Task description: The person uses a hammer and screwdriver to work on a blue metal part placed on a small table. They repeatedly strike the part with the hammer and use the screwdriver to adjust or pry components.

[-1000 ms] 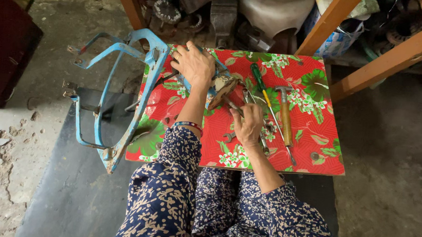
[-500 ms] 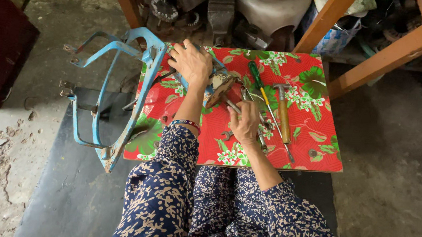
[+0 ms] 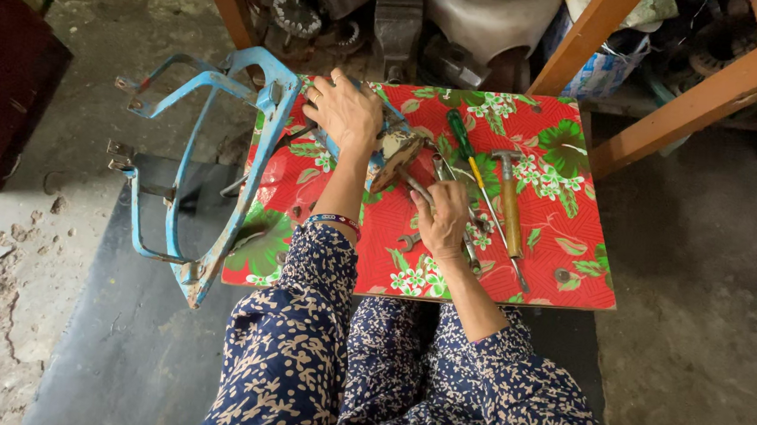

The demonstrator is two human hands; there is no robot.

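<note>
My left hand presses down on the blue metal bicycle frame where it lies across the left side of a low table with a red floral cover. My right hand is closed around a metal wrench whose head sits at the rusty end of the frame part. A small spanner lies just left of my right hand.
A green-handled screwdriver and a wooden-handled hammer lie on the table's right half. Orange wooden beams, a vise and metal junk crowd the far side. A dark mat covers the concrete floor at left.
My right hand has shifted slightly with the wrench near the frame part; the left hand stays pressed on the blue frame.
</note>
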